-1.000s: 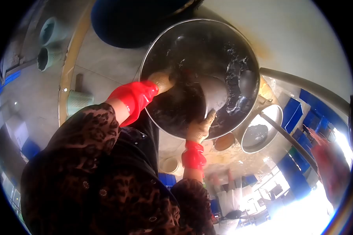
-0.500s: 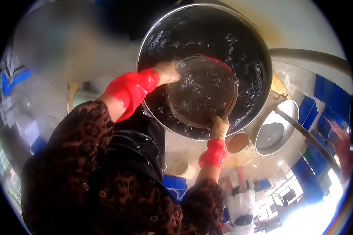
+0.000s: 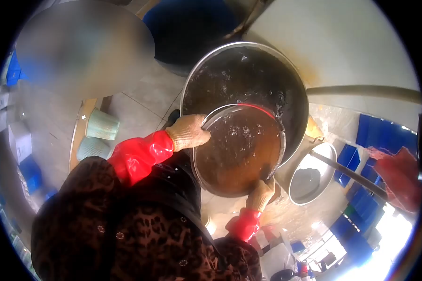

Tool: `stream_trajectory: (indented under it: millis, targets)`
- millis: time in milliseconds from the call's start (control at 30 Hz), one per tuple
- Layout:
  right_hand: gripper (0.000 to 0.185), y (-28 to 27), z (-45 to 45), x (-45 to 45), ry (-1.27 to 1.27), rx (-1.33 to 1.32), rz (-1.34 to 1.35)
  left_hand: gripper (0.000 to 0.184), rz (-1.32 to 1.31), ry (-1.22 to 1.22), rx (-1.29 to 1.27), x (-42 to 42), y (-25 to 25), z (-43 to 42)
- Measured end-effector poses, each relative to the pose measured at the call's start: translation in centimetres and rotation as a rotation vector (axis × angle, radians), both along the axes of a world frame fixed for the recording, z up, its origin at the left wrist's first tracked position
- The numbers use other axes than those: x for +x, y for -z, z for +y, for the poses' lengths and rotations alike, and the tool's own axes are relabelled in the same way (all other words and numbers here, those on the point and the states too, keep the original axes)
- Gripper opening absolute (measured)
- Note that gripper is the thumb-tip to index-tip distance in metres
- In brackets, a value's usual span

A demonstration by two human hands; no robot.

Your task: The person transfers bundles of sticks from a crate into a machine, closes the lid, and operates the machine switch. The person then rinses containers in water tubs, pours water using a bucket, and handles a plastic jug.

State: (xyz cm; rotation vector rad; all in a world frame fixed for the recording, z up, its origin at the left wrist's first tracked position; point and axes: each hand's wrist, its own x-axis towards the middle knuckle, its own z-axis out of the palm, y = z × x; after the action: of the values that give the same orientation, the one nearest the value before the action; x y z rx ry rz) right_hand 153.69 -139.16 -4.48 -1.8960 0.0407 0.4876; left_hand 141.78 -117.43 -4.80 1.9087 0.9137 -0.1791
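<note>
A round metal-rimmed bucket (image 3: 239,154), full of brownish liquid, is between my two hands. Its wire handle, with a red section (image 3: 255,107), lies along the far rim. My left hand (image 3: 190,133), in a tan work glove with a red rubber cuff, is closed on the rim at the left. My right hand (image 3: 261,194), gloved the same way, grips the rim at the lower right. Behind and partly beneath the bucket is a large round metal vat (image 3: 304,100) holding dark, rippling liquid. The bucket overlaps the vat's near edge, and its underside is hidden.
To the right of the vat stands a metal basin (image 3: 333,171) with a grey patch inside, crossed by a hose (image 3: 349,173). Pale green baskets (image 3: 104,124) are at the left. A dark blue tub (image 3: 187,28) sits beyond the vat. Blue crates (image 3: 387,133) line the right.
The bucket has come from over the middle of the vat toward me, across its near edge. Both hands keep hold of it. The vat sits lower and appears smaller in view.
</note>
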Motion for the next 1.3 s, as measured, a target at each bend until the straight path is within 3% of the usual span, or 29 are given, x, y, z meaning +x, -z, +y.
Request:
stream_trajectory:
  millis: [33, 67, 100, 167, 233, 300, 433, 633, 700, 767, 833, 867, 933, 1033, 1067, 1167, 1300]
  targets:
    - [0.032, -1.1, 0.0, -0.9, -0.019, 0.003, -0.010, 0.023, -0.026, -0.042, 0.033, -1.3, -0.5, 0.1]
    - [0.032, -2.5, 0.0, -1.7, -0.036, -0.038, 0.021, 0.024, -0.007, -0.084, -0.144, -2.2, -1.0, 0.8]
    - [0.031, -3.7, 0.4, -2.5, -0.062, -0.074, 0.050, 0.026, 0.005, -0.077, -0.039, -3.4, -1.6, 1.0]
    - [0.033, -6.1, 2.8, -4.9, -0.021, -0.075, -0.003, 0.026, -0.047, -0.154, -0.209, -6.4, -4.7, 1.6]
    - [0.037, -7.1, 4.7, -7.2, -0.051, 0.018, 0.007, 0.028, -0.081, -0.210, -0.176, -10.0, -3.9, 2.4]
    - [0.055, -10.5, 7.3, -9.6, -0.236, -0.297, 0.097, 0.029, -0.083, -0.248, -0.261, -13.4, -6.1, 4.2]
    - [0.055, -9.4, 14.2, -13.8, -0.431, -0.136, 0.024, 0.030, -0.043, -0.324, -0.178, -20.6, -5.2, 8.5]
    - [0.054, -7.1, 29.3, -19.8, -0.798, -0.009, 0.054, 0.032, -0.061, -0.681, -0.392, -30.8, -4.5, 18.1]
    - [0.049, -6.3, 35.6, -22.6, -0.923, -0.158, 0.007, 0.032, -0.073, -0.847, -0.263, -34.3, -4.7, 21.8]
    - [0.044, -4.0, 42.3, -24.7, -1.017, -0.099, 0.002, 0.033, 0.034, -0.880, -0.214, -37.6, -4.6, 26.3]
    - [0.040, -1.9, 48.7, -27.9, -1.083, -0.013, 0.119, 0.036, -0.068, -1.130, -0.146, -41.3, -3.4, 30.3]
    - [0.040, -1.1, 51.6, -29.7, -1.111, -0.012, 0.124, 0.036, -0.066, -1.159, -0.143, -43.4, -2.4, 32.5]
    - [0.039, 0.1, 56.2, -32.3, -1.158, -0.022, 0.214, 0.039, 0.001, -0.977, 0.083, -46.9, -1.0, 36.2]
    - [0.035, 2.3, 61.3, -34.7, -1.247, -0.043, 0.212, 0.040, 0.052, -1.129, -0.018, -49.4, -1.9, 40.8]
    - [0.030, 2.5, 62.9, -36.4, -1.127, -0.041, 0.303, 0.041, 0.119, -1.031, 0.074, -50.5, -2.0, 42.1]
    - [0.026, -0.1, 67.0, -39.9, -1.227, -0.171, 0.275, 0.043, 0.071, -1.134, -0.175, -53.0, -1.2, 45.4]
    - [0.024, 0.2, 70.3, -40.2, -1.245, -0.120, 0.325, 0.045, 0.085, -1.239, -0.238, -53.4, -1.1, 47.7]
